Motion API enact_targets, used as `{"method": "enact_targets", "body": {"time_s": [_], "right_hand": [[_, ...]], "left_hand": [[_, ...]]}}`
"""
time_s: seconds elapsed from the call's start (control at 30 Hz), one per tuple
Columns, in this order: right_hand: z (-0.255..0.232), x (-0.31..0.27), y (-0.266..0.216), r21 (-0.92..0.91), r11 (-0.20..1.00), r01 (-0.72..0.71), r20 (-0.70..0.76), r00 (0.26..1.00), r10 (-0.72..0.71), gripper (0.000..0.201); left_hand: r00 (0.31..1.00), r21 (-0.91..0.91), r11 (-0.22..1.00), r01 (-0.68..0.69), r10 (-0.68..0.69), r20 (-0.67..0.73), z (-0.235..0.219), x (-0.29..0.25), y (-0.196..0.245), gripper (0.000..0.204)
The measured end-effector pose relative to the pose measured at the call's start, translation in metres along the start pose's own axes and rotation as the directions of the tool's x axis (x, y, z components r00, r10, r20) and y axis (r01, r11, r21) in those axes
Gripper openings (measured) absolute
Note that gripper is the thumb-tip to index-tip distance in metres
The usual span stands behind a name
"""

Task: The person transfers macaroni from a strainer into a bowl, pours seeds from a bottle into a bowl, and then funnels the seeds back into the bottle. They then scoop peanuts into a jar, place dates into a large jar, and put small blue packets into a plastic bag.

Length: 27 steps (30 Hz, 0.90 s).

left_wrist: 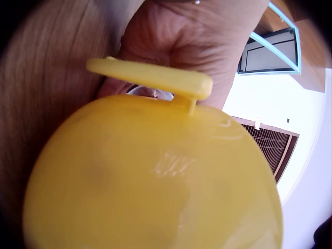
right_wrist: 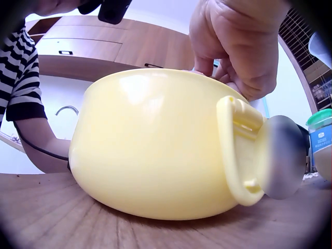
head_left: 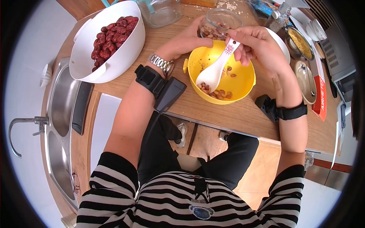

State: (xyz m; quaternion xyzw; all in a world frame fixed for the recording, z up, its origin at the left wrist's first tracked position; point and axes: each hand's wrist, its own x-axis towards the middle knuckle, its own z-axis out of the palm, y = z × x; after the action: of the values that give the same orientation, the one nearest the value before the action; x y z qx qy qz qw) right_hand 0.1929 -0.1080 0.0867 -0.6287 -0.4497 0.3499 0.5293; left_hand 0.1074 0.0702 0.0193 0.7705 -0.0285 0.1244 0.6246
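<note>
So my right fingers (head_left: 245, 36) pinch a white ceramic spoon (head_left: 214, 69) slanting down-left into a yellow plastic bowl (head_left: 243, 81), left hand (head_left: 186, 39) round a clear glass bowl (head_left: 231, 22).

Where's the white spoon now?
Head view: the white spoon dips into the yellow bowl, right of the white basin, handle pinched by the right hand.

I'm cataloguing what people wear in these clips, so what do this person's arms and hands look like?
The left sleeve and right sleeve have black and pale stripes. Black straps hold a black box at the left wrist and right wrist; a dark cable runs from the left box. A silver link watch is on the left wrist. No gloves.
</note>
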Motion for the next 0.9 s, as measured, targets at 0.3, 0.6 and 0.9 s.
{"method": "enact_targets", "body": {"time_s": [0.3,0.6,0.9], "right_hand": [[-0.019,0.008,0.015,0.239,0.963,-0.129,0.049,0.991,0.121,0.022],[-0.056,0.01,0.016,0.594,0.802,0.069,-0.184,0.982,0.052,0.02],[-0.057,0.011,0.003,0.381,0.828,0.411,-0.712,0.702,-0.021,0.017]], "left_hand": [[0.999,0.039,0.998,0.046,-0.047,0.015,0.0,-0.001,0.001,0.073],[0.997,0.063,0.996,0.068,-0.067,-0.026,0.002,-0.002,0.005,0.08],[0.997,0.128,0.989,0.076,-0.077,0.003,-0.001,-0.002,0.004,0.082]]}}
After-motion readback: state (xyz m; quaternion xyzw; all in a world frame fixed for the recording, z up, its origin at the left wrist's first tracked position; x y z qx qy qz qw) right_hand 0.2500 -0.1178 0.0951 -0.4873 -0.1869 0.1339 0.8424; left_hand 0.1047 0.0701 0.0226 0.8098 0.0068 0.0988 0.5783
